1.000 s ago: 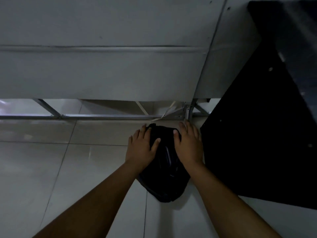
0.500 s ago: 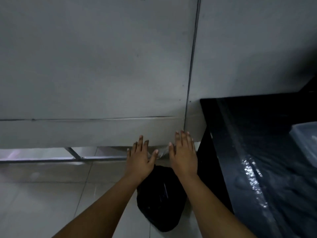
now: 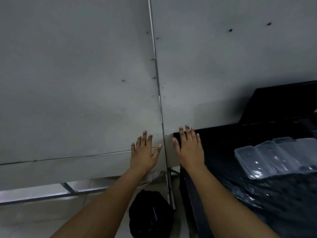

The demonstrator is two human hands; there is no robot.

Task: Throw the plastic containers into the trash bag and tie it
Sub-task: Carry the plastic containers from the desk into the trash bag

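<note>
A black trash bag (image 3: pixel 151 215) sits on the tiled floor below and between my forearms, beside the table's left side. Several clear plastic containers (image 3: pixel 276 157) lie in a row on the black table (image 3: pixel 240 194) at the right. My left hand (image 3: pixel 144 153) is raised in front of the grey wall, fingers spread, holding nothing. My right hand (image 3: pixel 189 150) hovers over the table's far left corner, also spread and empty. Both hands are well above the bag and left of the containers.
A grey panelled wall (image 3: pixel 77 83) with a vertical metal seam (image 3: pixel 158 93) fills the view ahead. A metal frame rail (image 3: pixel 51 194) runs along the floor under the wall panel. A dark flat object (image 3: pixel 281 103) leans at the table's back right.
Both hands have let go of the trash bag and risen with fingers spread. The view has lifted from the floor, bringing the table and the plastic containers into sight.
</note>
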